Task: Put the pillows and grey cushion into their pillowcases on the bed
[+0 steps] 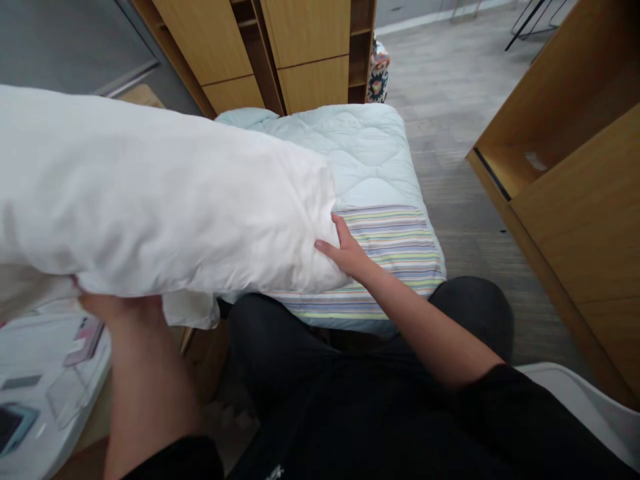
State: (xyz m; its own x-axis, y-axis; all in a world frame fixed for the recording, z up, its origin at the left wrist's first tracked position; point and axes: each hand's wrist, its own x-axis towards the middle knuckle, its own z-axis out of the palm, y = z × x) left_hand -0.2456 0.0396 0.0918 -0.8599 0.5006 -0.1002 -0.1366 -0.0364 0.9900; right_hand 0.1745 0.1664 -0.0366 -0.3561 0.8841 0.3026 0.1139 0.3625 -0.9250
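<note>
A large, puffy white pillow (185, 193) stretches from the left edge of the view to the middle, raised over the bedding. My right hand (347, 253) grips its right end near the corner, thumb on top and the other fingers partly hidden by the cloth. Under the near edge on the left, my left hand (120, 307) holds the pillow from below; most of its fingers are out of sight. A loose white flap of cloth (193, 309) hangs beside my left wrist. Below the pillow lies a pale blue quilt (370, 147) with a striped panel (395, 247).
At left, a white table (40, 363) carries a pink box (84, 340), a phone-like device (15, 427) and clear plastic pieces. Wooden cabinets (310, 33) stand behind the bedding. Another wooden cabinet (590, 247) is at right, with a white chair (575, 400) below it.
</note>
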